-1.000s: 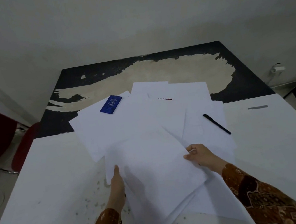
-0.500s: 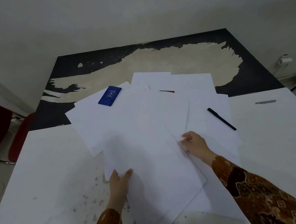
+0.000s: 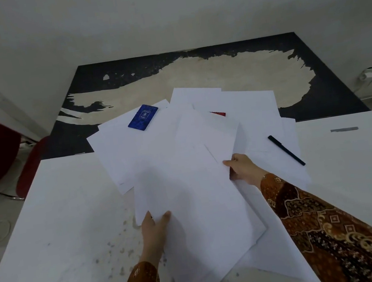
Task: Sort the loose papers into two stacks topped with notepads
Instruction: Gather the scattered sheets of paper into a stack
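Gripping the top sheets [image 3: 195, 201] mid-tabletop [image 3: 57, 228], left hand [image 3: 155, 227] and right hand [image 3: 243, 168] pinch opposite edges; lower papers may slide off, and the blue notepad [image 3: 143, 117] could shift.

One blue notepad [image 3: 143, 117], one black pen [image 3: 286, 150], one sliver of something red [image 3: 218, 113], many overlapping white papers [image 3: 183, 164], uncountable; two hands.

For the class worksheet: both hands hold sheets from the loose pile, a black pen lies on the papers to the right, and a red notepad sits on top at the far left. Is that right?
One error: the notepad at the far left is blue, not red, as the head view shows. The rest stands: the left hand and right hand hold sheets, and the black pen lies on the right.
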